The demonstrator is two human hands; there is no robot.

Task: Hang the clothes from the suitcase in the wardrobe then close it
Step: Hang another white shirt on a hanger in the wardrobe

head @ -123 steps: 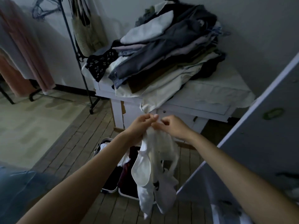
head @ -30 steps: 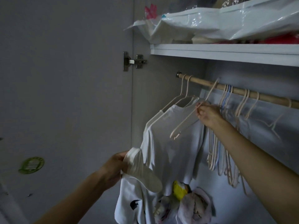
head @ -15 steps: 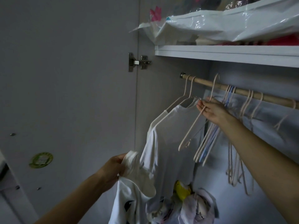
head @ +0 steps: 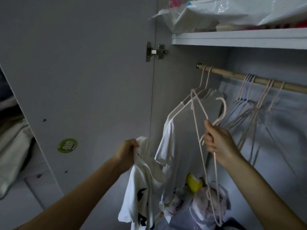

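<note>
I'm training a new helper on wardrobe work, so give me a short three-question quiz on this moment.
1. True or false: the hanger in the right hand is hooked on the wooden rod.
2. What does the left hand hold? A) a white T-shirt B) a towel C) a hanger
3. Fill in: the wardrobe door stands ____.

Key:
1. False; its hook is off the rod.
2. A, the white T-shirt with a black print.
3. Open.

White printed shirt (head: 141,188) dangles crumpled beside pale hanger (head: 199,123), off the rod.
</note>
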